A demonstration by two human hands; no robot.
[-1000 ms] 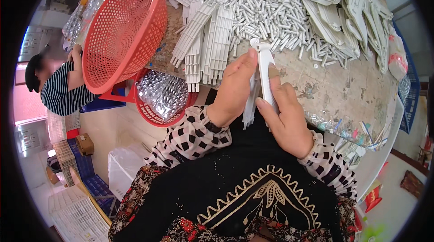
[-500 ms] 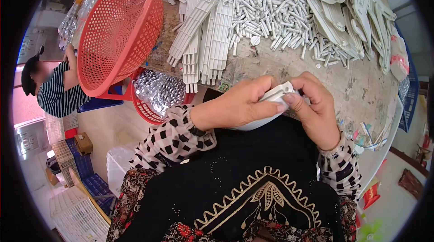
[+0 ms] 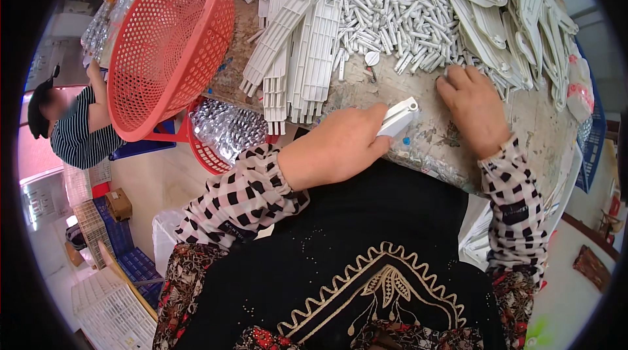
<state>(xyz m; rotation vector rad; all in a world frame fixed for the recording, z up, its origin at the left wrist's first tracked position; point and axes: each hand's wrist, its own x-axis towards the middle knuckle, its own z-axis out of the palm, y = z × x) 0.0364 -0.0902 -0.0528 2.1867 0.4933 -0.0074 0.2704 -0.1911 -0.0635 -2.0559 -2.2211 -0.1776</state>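
Note:
My left hand [image 3: 337, 150] is wrapped round a white plastic part [image 3: 400, 113] with a round hole at its protruding end, held over the near edge of the worn table [image 3: 445, 154]. To the right, my right hand [image 3: 476, 111] reaches down with curled fingers at the near edge of a heap of small white plastic pins [image 3: 386, 13]. Its fingertips are partly hidden, and whatever they may pinch cannot be made out. A small round-headed piece [image 3: 372, 58] lies in front of the heap.
White ribbed strips [image 3: 314, 55] are stacked left of the pins; long curved white pieces [image 3: 477, 19] pile up at the right. A red perforated basket [image 3: 167, 49] leans at the left, above another red basket [image 3: 201, 152] of shiny pieces. Farther left is a person in stripes [image 3: 82, 127].
My right hand has left the white part and moved right and away from me to the pin heap. The left hand still holds the part, slightly lower and more to the left.

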